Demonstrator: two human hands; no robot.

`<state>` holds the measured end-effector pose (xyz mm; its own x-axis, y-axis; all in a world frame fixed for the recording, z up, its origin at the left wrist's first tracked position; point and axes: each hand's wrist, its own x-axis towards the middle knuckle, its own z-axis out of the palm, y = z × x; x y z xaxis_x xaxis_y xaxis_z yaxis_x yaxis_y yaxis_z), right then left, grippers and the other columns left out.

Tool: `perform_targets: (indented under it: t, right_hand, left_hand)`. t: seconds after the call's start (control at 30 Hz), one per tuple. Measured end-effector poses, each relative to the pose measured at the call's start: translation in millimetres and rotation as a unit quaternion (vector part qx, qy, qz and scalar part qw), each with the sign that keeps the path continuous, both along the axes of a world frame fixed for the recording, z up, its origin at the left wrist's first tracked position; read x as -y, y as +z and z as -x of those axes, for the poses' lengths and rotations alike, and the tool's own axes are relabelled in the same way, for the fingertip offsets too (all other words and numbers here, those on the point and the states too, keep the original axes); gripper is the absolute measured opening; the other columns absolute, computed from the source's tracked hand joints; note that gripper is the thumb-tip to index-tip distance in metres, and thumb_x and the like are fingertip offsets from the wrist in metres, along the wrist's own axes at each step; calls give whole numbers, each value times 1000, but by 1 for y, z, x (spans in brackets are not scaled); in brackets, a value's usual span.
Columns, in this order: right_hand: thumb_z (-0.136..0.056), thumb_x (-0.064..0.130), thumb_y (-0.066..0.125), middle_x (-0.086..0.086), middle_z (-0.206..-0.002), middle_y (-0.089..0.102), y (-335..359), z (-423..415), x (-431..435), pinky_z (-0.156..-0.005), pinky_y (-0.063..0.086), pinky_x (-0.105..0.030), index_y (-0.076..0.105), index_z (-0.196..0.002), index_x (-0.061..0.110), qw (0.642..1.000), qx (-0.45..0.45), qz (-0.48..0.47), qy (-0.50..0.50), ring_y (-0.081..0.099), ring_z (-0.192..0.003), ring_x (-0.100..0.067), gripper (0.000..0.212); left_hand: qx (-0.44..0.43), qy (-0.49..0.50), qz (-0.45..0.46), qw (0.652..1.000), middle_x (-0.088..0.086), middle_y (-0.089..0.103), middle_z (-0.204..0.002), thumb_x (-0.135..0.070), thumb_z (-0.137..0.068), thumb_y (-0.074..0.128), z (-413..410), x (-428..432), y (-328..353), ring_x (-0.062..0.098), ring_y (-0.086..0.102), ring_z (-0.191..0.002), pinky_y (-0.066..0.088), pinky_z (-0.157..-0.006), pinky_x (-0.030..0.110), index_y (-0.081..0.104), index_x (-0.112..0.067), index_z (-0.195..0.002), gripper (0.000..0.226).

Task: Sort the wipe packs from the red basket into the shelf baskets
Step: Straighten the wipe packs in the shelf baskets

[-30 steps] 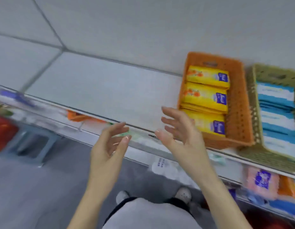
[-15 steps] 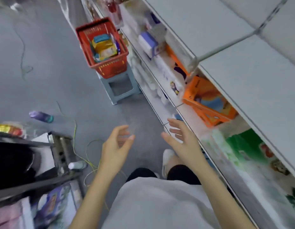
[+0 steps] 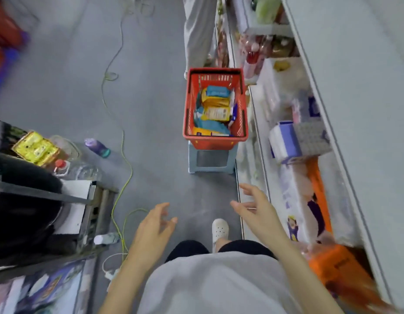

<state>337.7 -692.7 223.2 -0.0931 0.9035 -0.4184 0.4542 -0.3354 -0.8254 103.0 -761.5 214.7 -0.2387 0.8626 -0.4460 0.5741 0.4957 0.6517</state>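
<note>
The red basket [image 3: 189, 105] stands on a small grey stool [image 3: 211, 160] in the aisle ahead of me, beside the shelves. Inside it lie several wipe packs [image 3: 215, 107], yellow and blue ones mixed. My left hand [image 3: 154, 225] and my right hand [image 3: 256, 207] are both held out in front of me, well short of the basket, fingers loosely spread and holding nothing. An orange shelf basket [image 3: 337, 266] shows at the lower right, blurred.
Shelving [image 3: 332, 109] with packaged goods runs along the right. Another person's legs [image 3: 196, 35] stand behind the basket. A yellow-green cable [image 3: 124, 143], a purple bottle [image 3: 98, 148] and a cluttered black cart [image 3: 26, 200] occupy the left floor.
My view has swung from the upper shelf baskets down the aisle, so the red basket now sits straight ahead. Both hands stay empty and have dropped lower in the frame.
</note>
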Motion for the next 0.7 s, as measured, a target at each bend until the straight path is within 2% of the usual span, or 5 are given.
perform_targets:
  t: [0.1, 0.2, 0.5, 0.6, 0.7]
  right_hand:
    - [-89, 24, 64, 4, -120, 51, 11, 4, -96, -67, 41, -7, 50, -124, 29, 999, 15, -21, 27, 57, -82, 3, 38]
    - [-89, 25, 63, 5, -112, 54, 17, 13, -179, -64, 43, -16, 50, -117, 33, 999, 19, -29, 37, 58, -81, -2, 32]
    - [-93, 23, 58, -1, -115, 56, -45, 61, -357, -69, 51, -21, 50, -124, 20, 995, -19, 65, -67, 59, -91, -5, 32]
    - [-92, 25, 59, 1, -111, 59, -87, 69, -390, -77, 52, -24, 51, -123, 19, 987, -24, 123, -102, 59, -90, -2, 33]
    - [-89, 28, 63, 3, -109, 62, -142, 68, -409, -85, 52, -29, 53, -121, 20, 978, -7, 169, -118, 61, -93, -5, 35]
  left_hand:
    - [-20, 2, -40, 999, -4, 59, -112, -21, -92, 58, 13, -81, 14, 11, 62, -94, 46, -88, 27, 50, -21, -129, 37]
    - [15, 60, -46, 997, -5, 61, -106, -21, -93, 57, 22, -143, 19, 10, 62, -92, 42, -79, 11, 52, -24, -125, 33]
    - [99, 23, 92, 991, -8, 60, -105, -25, -95, 54, 36, -309, -41, -1, 56, -85, 39, -64, 1, 52, -25, -124, 30]
    - [101, 15, 97, 990, -16, 58, -94, -23, -94, 56, 46, -372, -66, 4, 59, -86, 42, -71, 4, 54, -24, -118, 25]
    - [102, 10, 114, 988, -7, 62, -94, -25, -93, 57, 46, -418, -109, 19, 62, -90, 48, -84, 28, 54, -25, -112, 19]
